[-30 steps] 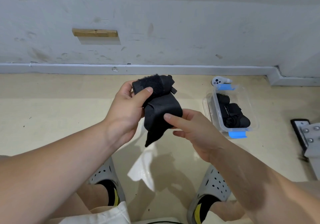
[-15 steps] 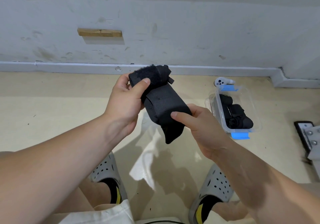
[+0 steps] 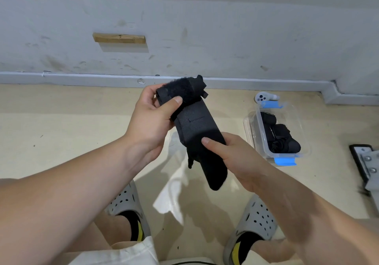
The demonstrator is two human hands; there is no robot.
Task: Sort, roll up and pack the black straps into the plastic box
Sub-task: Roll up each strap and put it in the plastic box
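The black strap was held above the floor, its long axis slanting from a fuzzy, bunched far-left end to a loose rounded end pointing near and right. The left hand curled its fingers and thumb round the bunched end, and the right hand pinched the lower half. The plastic box, holding rolled straps, sat on the floor to the right.

Your beige floor meets the wall's skirting at 12 o'clock, and your grey clogs stand on it at 6. At 3 o'clock lies the clear plastic box with blue clips. A white controller sits just beside its far end, and a metal plate lies farther right.
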